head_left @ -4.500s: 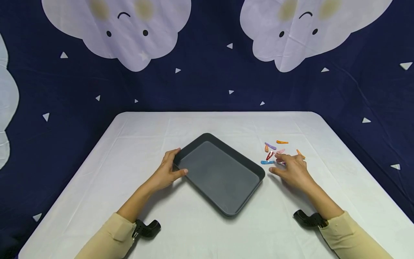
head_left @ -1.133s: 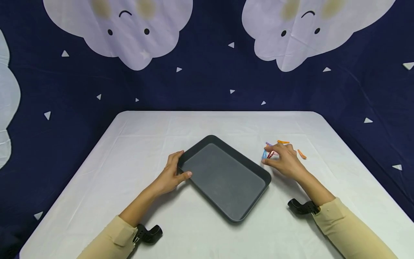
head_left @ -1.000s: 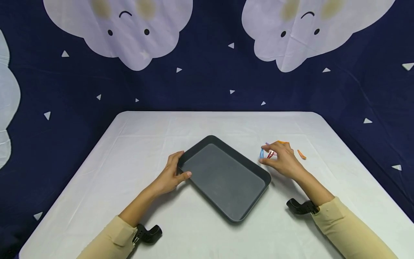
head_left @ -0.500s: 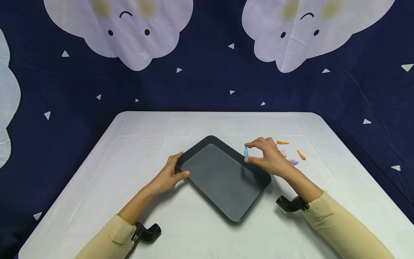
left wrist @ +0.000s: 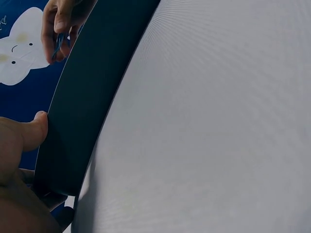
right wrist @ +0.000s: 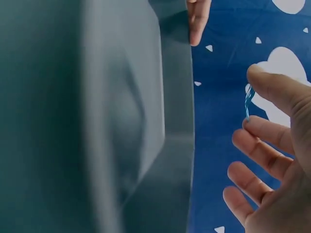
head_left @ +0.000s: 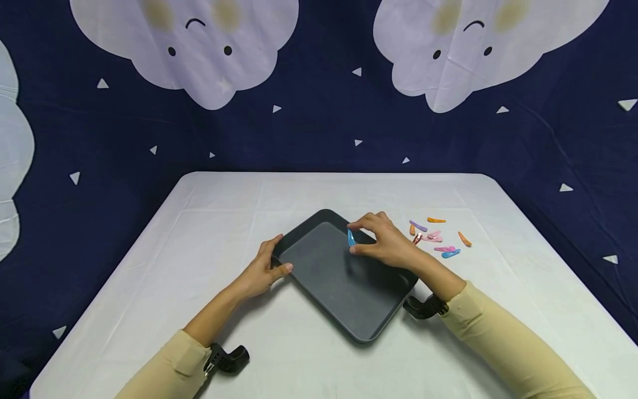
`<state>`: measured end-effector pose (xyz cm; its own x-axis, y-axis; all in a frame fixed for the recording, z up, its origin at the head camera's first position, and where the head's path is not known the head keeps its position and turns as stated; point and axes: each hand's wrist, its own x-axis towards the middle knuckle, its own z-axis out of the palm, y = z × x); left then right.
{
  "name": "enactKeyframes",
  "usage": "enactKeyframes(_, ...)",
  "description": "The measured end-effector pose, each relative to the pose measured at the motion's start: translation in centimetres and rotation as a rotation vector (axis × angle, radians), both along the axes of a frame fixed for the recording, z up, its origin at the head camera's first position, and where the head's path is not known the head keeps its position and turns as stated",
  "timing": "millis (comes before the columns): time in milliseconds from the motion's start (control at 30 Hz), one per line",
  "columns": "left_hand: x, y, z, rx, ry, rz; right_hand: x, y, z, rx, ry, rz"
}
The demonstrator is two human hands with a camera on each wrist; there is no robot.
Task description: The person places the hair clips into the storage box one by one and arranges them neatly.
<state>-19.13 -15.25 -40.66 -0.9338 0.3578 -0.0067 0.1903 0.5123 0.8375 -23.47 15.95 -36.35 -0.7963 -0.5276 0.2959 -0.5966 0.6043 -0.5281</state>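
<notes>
Tray (head_left: 324, 277): plain dark grey. Held clip (head_left: 351, 238): light blue. Loose clips (head_left: 451, 253): orange, purple, red, pink and blue. Cloth (head_left: 299, 191): plain white. Sleeves (head_left: 164, 366): beige. Wrist cameras (head_left: 232, 361): black. Backdrop (head_left: 319, 133): navy, patterned with white triangles (head_left: 102, 84) and pale clouds (head_left: 209, 77), the latter bearing black eyes (head_left: 227, 50) and mouths (head_left: 195, 20) and yellowish cheeks (head_left: 158, 14).

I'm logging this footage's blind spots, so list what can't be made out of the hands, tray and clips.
Head view: part of the tray, hidden behind the right hand.
Head view: how many pale pink clips lie together; they are too small.
Left wrist view: the tray's floor, hidden by its outer wall.
Right wrist view: most of the left hand, cut off by the top edge; the tray's near rim, blurred.
</notes>
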Motion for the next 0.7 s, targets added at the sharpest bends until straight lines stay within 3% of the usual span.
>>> enactKeyframes(267, -0.1, 0.0, -0.2, 0.010, -0.014, 0.016, -0.4, -1.7, -0.3, 0.046, -0.060, 0.089)
enactKeyframes(700, 0.0, 0.1, -0.2, 0.028, -0.019, 0.018, 0.0, -2.7, 1.1, 0.087, -0.062, 0.170)
